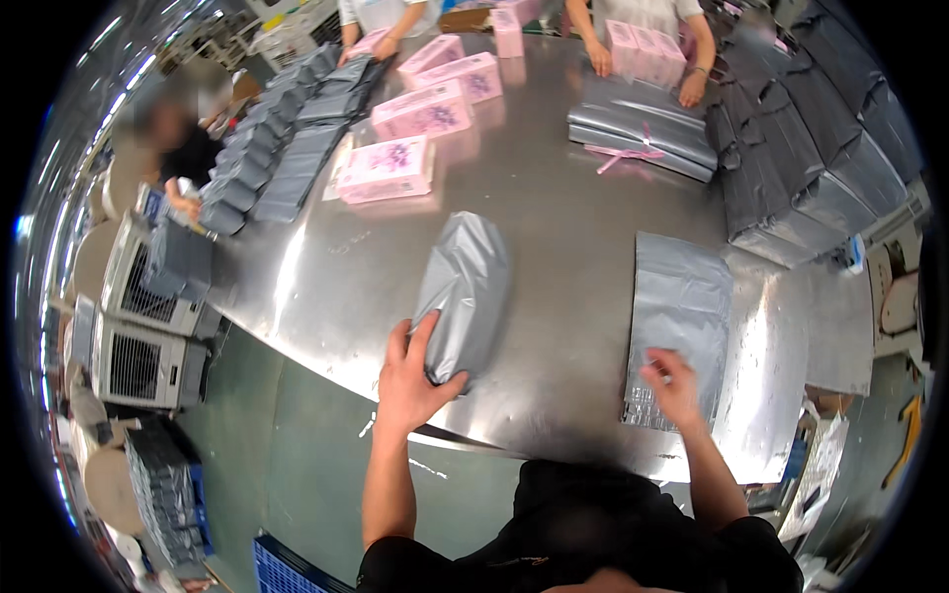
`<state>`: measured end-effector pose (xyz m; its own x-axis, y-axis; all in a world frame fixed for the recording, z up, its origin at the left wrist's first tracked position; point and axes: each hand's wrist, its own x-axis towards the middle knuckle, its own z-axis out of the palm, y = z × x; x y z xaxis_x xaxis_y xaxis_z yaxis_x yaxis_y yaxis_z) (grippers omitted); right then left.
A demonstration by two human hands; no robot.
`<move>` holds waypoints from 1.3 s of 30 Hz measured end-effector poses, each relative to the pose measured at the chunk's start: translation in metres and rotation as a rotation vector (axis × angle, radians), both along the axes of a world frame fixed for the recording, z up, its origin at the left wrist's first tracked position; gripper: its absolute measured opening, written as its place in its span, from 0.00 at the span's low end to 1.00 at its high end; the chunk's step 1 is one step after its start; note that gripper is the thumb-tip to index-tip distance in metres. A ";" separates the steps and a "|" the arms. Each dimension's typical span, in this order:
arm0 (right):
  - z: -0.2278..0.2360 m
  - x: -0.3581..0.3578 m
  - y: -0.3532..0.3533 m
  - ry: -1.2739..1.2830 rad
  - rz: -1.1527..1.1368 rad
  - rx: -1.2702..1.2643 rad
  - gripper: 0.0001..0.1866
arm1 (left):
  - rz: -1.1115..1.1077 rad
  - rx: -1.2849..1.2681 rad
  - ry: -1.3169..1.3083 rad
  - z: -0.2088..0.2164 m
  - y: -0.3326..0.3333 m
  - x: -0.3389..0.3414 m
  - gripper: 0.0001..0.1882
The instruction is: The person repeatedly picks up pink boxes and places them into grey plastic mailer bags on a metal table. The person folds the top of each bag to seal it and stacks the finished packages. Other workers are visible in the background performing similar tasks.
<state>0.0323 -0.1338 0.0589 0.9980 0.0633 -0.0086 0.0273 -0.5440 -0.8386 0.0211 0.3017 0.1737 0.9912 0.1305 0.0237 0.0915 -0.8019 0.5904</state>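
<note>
A filled grey plastic mailing bag (463, 287) lies on the metal table in front of me. My left hand (415, 383) grips its near end, thumb on one side and fingers on the other. To the right lies a flat pile of grey mailing bags (680, 296). Just over the lower part of that pile is my right hand (674, 385), its fingers bent and smeared by motion. Whether it touches or pinches a bag cannot be made out. Beyond the filled bag, several pink boxes (386, 170) with purple flower prints stand in a row.
Grey packed parcels (791, 148) are stacked high on the right of the metal table (563, 267). A tied bundle of grey bags (643, 119) lies near them. More parcels (247, 158) line the left edge. Co-workers' hands (598, 57) handle boxes at the far side.
</note>
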 end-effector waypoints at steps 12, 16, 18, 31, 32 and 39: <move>-0.091 0.010 -0.153 -0.048 -0.585 -0.391 0.34 | 0.006 0.002 -0.064 -0.062 0.114 0.239 0.46; -0.097 0.018 -0.155 -0.009 -0.674 -0.275 0.34 | -0.035 0.695 -0.328 -0.103 0.122 0.352 0.36; -0.098 0.016 -0.156 0.021 -0.701 -0.218 0.33 | -0.092 0.875 -0.266 -0.122 0.122 0.388 0.31; -0.080 0.010 -0.160 0.061 -0.734 0.083 0.31 | -0.279 0.469 -0.643 -0.018 0.089 0.362 0.08; -0.075 0.011 -0.165 0.071 -0.733 0.172 0.30 | -0.296 0.371 -0.710 0.013 0.073 0.340 0.09; 0.072 0.010 -0.113 0.131 -0.490 0.896 0.31 | -1.015 0.073 -0.921 0.112 -0.159 0.115 0.13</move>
